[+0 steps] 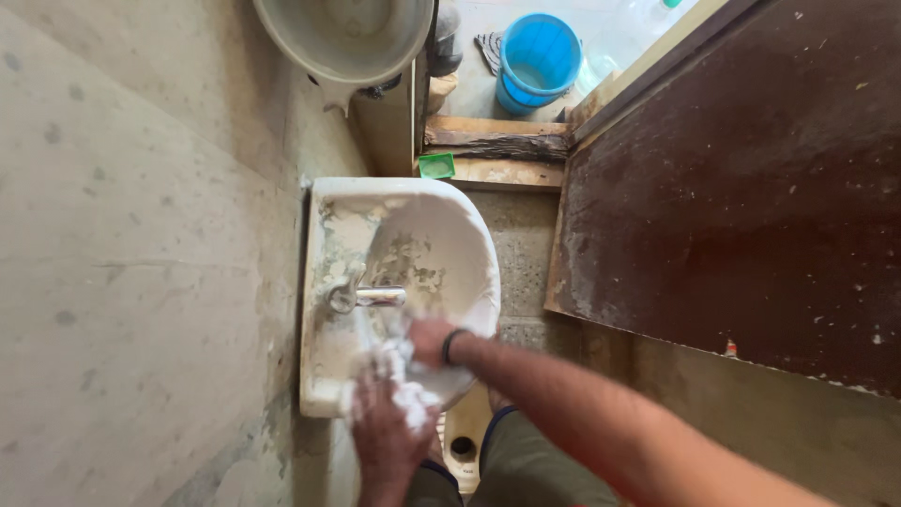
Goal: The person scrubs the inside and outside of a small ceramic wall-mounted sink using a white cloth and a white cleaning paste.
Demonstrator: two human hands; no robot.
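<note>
White lather (405, 380) covers the fingers of both hands, so grip and finger positions cannot be told. Left hand (385, 437) blurred, its forearm cut off by the bottom edge. Right hand (430, 340) partly hidden under foam; its arm runs out at the lower right. The hands hide the near part of the sink (324, 376). Grey basin (343, 38) and blue bucket (538, 58) cropped at top.

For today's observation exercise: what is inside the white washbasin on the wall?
Inside the washbasin: flaking stains, both hands, left hand and right hand, lathered with white foam below the metal tap. The drain is covered.
</note>
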